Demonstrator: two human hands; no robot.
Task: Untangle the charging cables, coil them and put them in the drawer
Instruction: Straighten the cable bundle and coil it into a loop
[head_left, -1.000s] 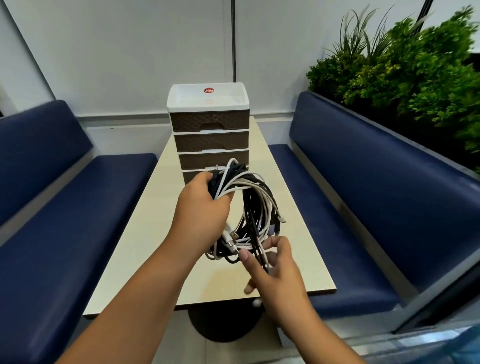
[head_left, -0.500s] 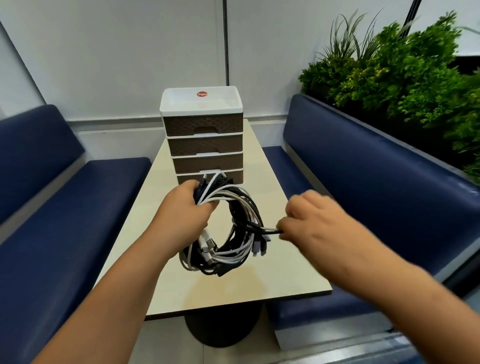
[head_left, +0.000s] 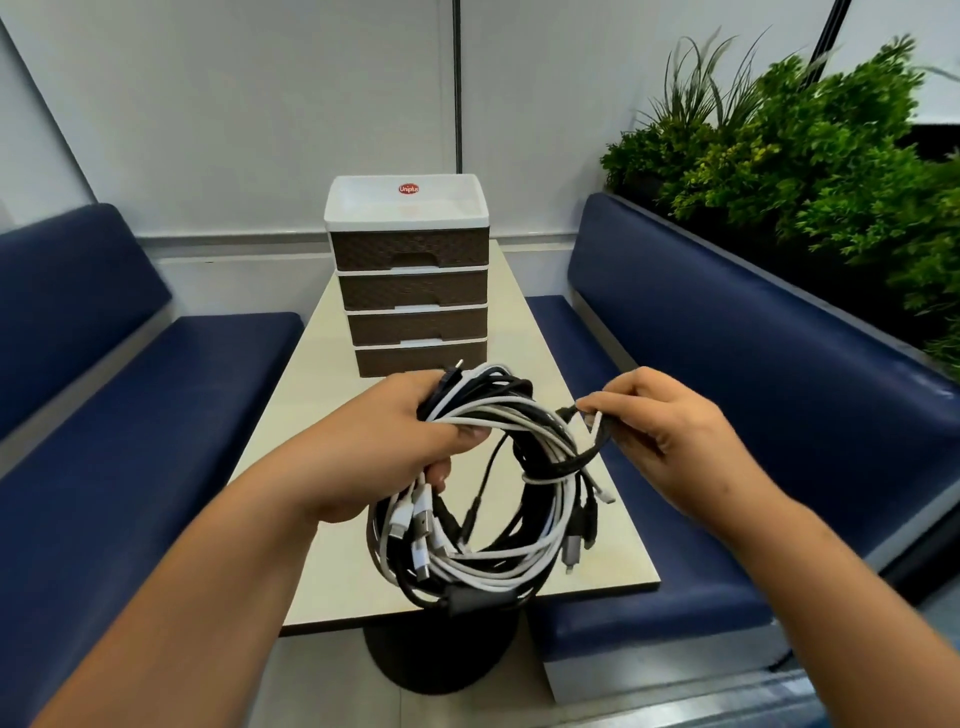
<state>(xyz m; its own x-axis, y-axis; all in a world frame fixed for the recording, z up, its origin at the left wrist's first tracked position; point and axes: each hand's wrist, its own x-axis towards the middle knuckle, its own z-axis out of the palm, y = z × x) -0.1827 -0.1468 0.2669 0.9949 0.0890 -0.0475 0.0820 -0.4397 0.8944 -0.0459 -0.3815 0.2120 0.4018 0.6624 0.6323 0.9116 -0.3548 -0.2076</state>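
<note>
A tangled bundle of black and white charging cables (head_left: 498, 530) hangs above the near end of the beige table (head_left: 322, 415). My left hand (head_left: 395, 441) grips the bundle's top left part, with several plugs dangling below it. My right hand (head_left: 670, 431) pinches a black cable end at the bundle's upper right. A small drawer unit (head_left: 410, 280) with a white top and several brown drawers, all shut, stands farther back on the table.
Blue padded benches (head_left: 753, 395) run along both sides of the table. Green plants (head_left: 810, 156) fill a planter behind the right bench. A white wall stands behind the drawer unit.
My right hand moved from under the bundle to its right side, took a black cable end and lifted it. The left hand kept its grip.
</note>
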